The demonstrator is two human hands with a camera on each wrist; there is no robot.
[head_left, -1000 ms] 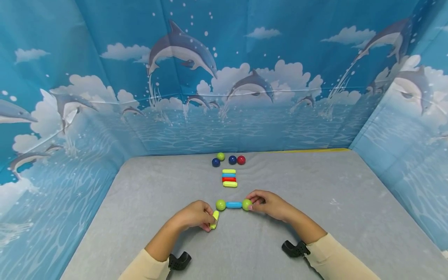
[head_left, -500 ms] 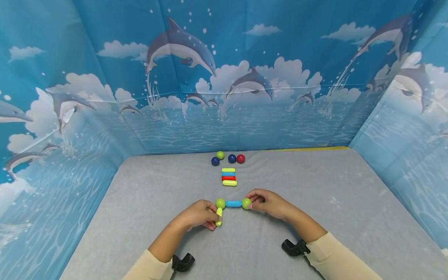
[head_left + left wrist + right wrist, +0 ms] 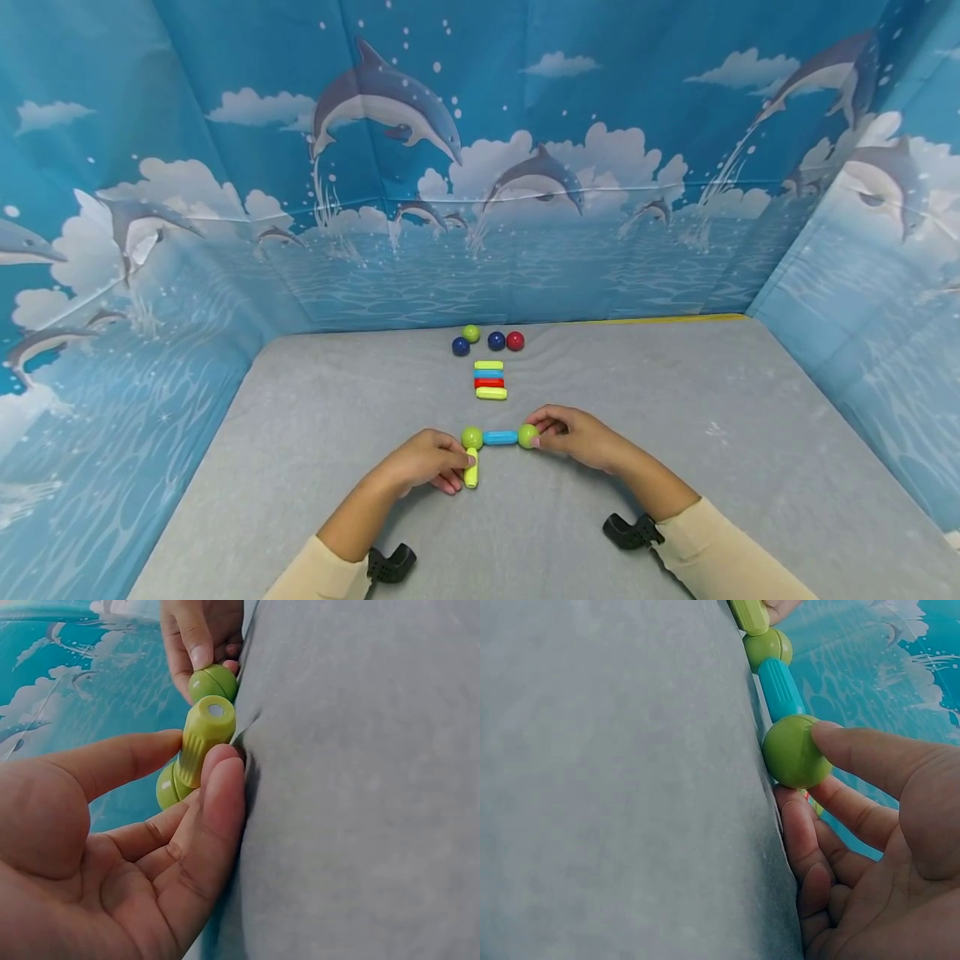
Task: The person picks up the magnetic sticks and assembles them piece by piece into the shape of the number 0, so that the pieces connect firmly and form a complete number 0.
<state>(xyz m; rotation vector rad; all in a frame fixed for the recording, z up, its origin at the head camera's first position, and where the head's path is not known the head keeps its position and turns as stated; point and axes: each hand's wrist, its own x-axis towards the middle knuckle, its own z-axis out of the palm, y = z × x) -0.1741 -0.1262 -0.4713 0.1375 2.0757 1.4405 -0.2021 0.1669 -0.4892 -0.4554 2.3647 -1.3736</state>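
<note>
My left hand (image 3: 427,461) pinches a yellow-green magnetic rod (image 3: 471,477) between thumb and fingers. Its far end meets the left green ball (image 3: 472,437), and its near end, with a round silvery disc, points toward me; the rod (image 3: 204,742) shows large in the left wrist view. A blue rod (image 3: 500,437) joins that ball to a second green ball (image 3: 528,437) on the right. My right hand (image 3: 581,439) holds this right ball (image 3: 795,754) between thumb and fingers. The blue and yellow-green rods form a corner at the left ball.
Beyond the hands lies a stack-like row of rods: yellow-green (image 3: 491,393), red (image 3: 489,383), blue (image 3: 489,374) and another yellow-green. Farther back sit loose balls: green (image 3: 470,333), dark blue (image 3: 461,346) and red (image 3: 515,340). A dolphin-print curtain (image 3: 480,275) borders the grey cloth surface (image 3: 337,375).
My left hand has shifted right, bringing the yellow-green rod from beside the left ball to its near side and turning it straight. My right hand keeps hold of its ball in place.
</note>
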